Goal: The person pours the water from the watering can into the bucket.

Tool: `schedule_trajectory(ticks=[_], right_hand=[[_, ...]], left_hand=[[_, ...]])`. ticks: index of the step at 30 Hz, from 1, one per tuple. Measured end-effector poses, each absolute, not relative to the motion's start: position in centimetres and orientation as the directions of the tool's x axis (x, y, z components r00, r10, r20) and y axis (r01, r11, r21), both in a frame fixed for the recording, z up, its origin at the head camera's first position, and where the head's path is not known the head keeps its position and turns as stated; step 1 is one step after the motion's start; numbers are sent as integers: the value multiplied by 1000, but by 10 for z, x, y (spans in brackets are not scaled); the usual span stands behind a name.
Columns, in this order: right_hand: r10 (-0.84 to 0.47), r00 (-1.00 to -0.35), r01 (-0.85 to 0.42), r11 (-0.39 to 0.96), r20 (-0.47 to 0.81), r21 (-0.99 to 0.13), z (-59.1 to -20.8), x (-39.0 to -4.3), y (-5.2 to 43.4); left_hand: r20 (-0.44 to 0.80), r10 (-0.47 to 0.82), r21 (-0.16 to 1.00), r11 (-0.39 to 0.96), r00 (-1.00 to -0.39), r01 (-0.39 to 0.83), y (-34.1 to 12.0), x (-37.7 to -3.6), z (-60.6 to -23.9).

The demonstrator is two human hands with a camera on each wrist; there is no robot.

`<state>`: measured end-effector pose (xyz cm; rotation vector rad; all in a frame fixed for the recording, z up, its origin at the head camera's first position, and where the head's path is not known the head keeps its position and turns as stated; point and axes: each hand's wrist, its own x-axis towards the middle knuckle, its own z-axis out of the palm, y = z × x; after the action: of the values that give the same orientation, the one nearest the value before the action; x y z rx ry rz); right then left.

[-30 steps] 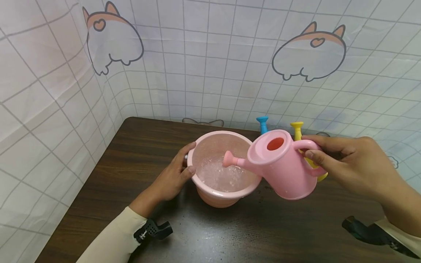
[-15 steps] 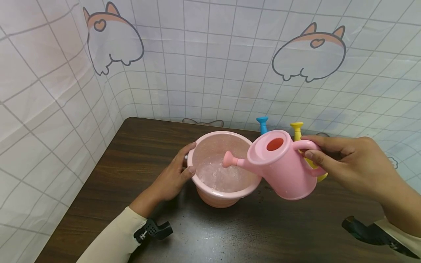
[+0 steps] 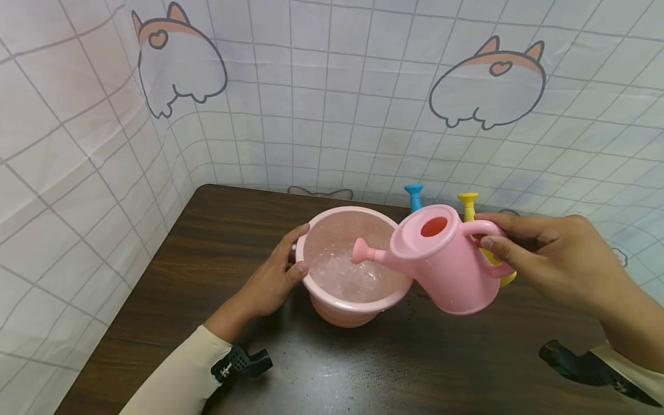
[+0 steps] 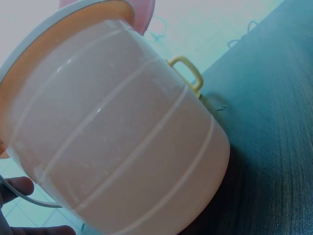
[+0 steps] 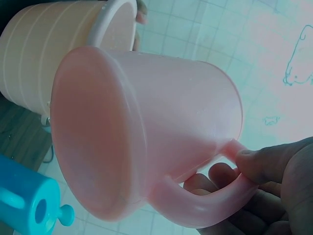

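From your head camera: one pink bucket (image 3: 353, 262) stands on the dark wooden table (image 3: 218, 253), and you can count three watering cans. The pink watering can (image 3: 446, 262) is in your right hand (image 3: 550, 262), tipped so its spout hangs over the bucket's open mouth, above the water inside. Behind it, only the spouts and edges of a blue watering can (image 3: 414, 196) and a yellow watering can (image 3: 469, 206) show near the tiled backdrop. Your right fingers are curled through the pink handle, thumb laid along its top. Your left hand (image 3: 272, 276) clasps the bucket's near left rim, thumb hooked over the edge and fingers round the outside wall.

Against the frame a second back, almost nothing has shifted: both hands, bucket and can sit where they were, the tilt is the same. Only the glitter on the water surface looks a little different.

Left wrist camera now: the bucket (image 4: 122, 137) fills the frame, ribbed wall and one thin wire handle looping at lower left. One yellow handle (image 4: 188, 71) peeks out behind it, table (image 4: 274, 127) to the right. Only a sliver of your left fingertips (image 4: 14, 188) shows at the lower left edge.

Right wrist camera: you see the pink watering can (image 5: 146, 132) from below, base toward the lens, your right hand (image 5: 264, 196) wrapped round its handle with fingers folded underneath. The bucket (image 5: 54, 49) sits beyond at upper left, the blue watering can (image 5: 29, 208) in the lower left corner.
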<state>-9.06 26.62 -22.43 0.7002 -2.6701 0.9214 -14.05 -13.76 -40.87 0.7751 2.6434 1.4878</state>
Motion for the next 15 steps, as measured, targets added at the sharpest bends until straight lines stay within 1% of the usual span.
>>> schedule_trajectory(ticks=[8,15], right_hand=[[-368,-850,-519,707,378,-480,-223,-91,265],[-372,-847,-523,708,380,-474,-223,-91,264]], left_hand=[[233,424,806,419,-875,417,-138,-140,-408],[241,424,803,418,-873,425,-138,-140,-409]])
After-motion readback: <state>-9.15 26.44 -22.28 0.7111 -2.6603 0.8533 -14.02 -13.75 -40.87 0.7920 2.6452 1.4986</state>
